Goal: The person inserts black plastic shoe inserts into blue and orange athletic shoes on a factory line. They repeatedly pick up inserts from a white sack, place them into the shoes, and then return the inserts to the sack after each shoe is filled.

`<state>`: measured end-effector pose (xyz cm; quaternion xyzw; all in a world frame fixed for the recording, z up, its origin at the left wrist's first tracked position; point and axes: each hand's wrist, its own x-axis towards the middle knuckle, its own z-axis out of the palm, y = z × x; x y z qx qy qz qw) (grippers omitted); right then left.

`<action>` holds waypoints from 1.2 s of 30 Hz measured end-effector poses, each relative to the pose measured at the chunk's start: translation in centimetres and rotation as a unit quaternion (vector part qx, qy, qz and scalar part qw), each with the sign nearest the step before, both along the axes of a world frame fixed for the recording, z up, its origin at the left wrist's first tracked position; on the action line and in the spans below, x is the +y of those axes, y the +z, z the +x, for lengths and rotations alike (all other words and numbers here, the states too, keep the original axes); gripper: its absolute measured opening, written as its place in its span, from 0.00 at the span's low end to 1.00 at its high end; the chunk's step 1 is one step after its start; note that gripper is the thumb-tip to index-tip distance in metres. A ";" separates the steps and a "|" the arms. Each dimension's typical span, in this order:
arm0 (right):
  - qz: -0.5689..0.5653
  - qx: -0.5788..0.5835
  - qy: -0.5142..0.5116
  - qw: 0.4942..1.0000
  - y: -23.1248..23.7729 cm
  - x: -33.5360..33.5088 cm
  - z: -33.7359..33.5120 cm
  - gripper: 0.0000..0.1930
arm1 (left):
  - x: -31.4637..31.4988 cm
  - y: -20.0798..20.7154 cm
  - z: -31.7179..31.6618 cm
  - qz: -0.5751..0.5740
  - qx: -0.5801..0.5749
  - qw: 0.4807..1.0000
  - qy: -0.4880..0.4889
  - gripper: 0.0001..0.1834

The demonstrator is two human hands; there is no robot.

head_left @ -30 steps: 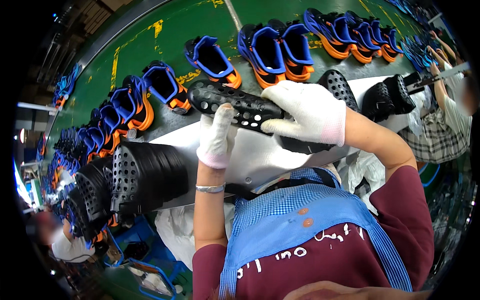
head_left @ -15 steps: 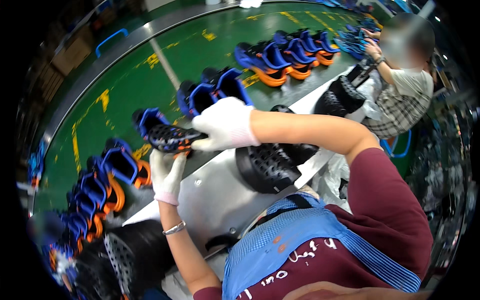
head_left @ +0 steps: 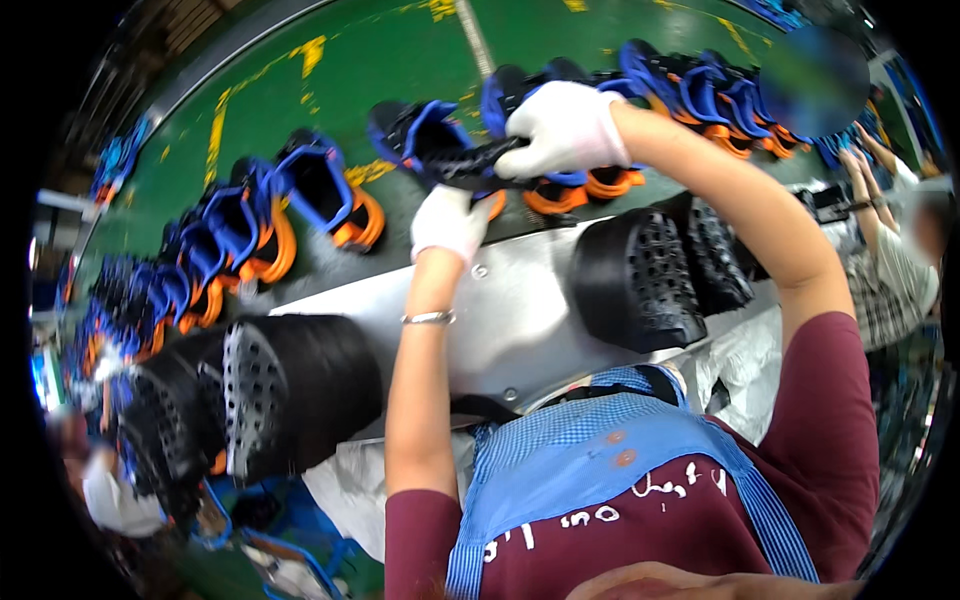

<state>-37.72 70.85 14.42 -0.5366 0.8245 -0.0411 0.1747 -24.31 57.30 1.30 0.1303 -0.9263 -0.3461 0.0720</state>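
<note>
A black perforated shoe (head_left: 468, 165), dark and slightly smeared, is between my gloved hands above the far edge of the metal table. My right hand (head_left: 565, 130) comes from the right and pinches its right end between thumb and fingers. From below, my left hand (head_left: 450, 225) grips its near side, the fingertips partly hidden against it. Just behind the held shoe stands a blue, black and orange shoe (head_left: 435, 130), one of a row of such shoes.
Black perforated forms lie on the metal table (head_left: 500, 325), one group at the right (head_left: 640, 280), another at the left (head_left: 300, 390). More blue and orange shoes (head_left: 325, 190) line the far side. A co-worker's arms (head_left: 872, 185) show at right; white plastic sheeting (head_left: 745, 365) hangs nearby.
My view has turned, so table and shoes sit differently in the picture. Both hands stay on the black shoe, which now shows more edge-on, its holes less visible.
</note>
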 end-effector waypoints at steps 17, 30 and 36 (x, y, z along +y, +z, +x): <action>0.044 0.063 0.001 0.997 -1.5 -8.1 0.4 0.21 | -1.3 -1.2 -0.8 0.013 -0.008 1.000 -0.008 0.18; 0.044 -0.017 -0.127 0.991 -11.5 -13.7 0.3 0.15 | -1.7 -0.3 -3.4 -0.065 -0.211 0.974 -0.051 0.19; 0.103 -0.024 -0.018 0.994 -9.2 -13.3 0.1 0.16 | -1.9 -0.1 -3.5 -0.072 -0.244 0.966 -0.054 0.21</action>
